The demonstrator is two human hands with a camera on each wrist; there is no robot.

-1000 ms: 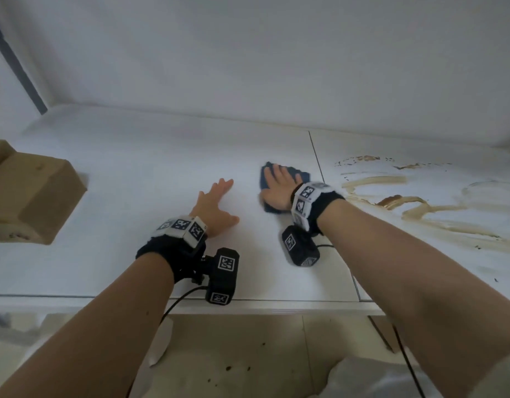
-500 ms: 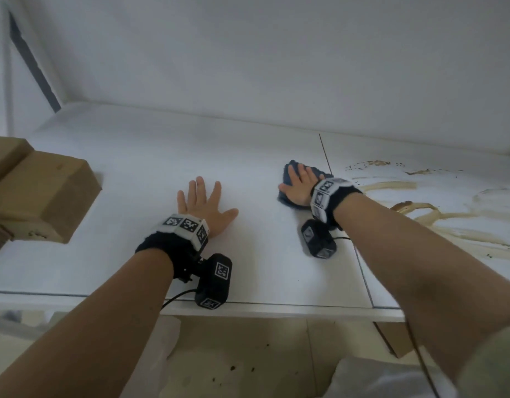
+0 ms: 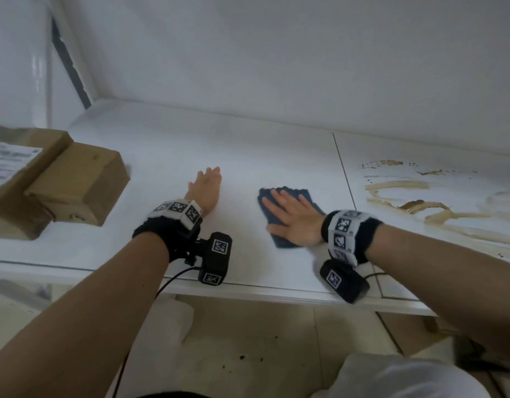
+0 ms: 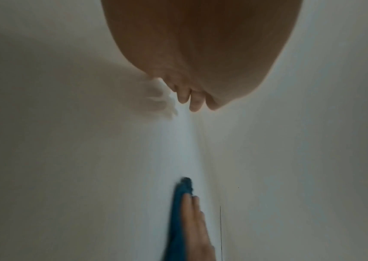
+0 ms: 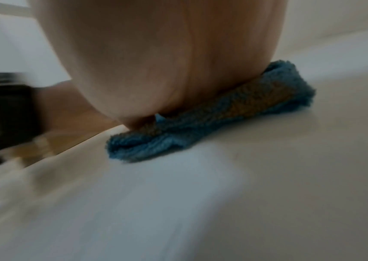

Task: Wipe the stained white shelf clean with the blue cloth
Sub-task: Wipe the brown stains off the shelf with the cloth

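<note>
The blue cloth (image 3: 288, 196) lies flat on the white shelf (image 3: 248, 156), left of the panel seam (image 3: 344, 173). My right hand (image 3: 291, 216) presses on it with straight, spread fingers. In the right wrist view the cloth (image 5: 200, 127) shows brown soiling along its edge under my palm. Brown smeared stains (image 3: 414, 202) cover the right shelf panel, well to the right of the cloth. My left hand (image 3: 206, 188) rests flat on the shelf, fingers straight, to the left of the cloth. In the left wrist view the cloth (image 4: 179, 211) lies under the right hand's fingers (image 4: 195, 220).
Two cardboard boxes (image 3: 75, 179) sit on the shelf's left end. A white back wall (image 3: 276, 67) rises behind the shelf. The shelf's front edge (image 3: 248, 291) runs just below my wrists, with tiled floor (image 3: 248, 354) beneath.
My right hand has slid the cloth leftward and toward the front edge, farther from the seam and the stains. My left hand stays flat on the shelf, fingers now closer together.
</note>
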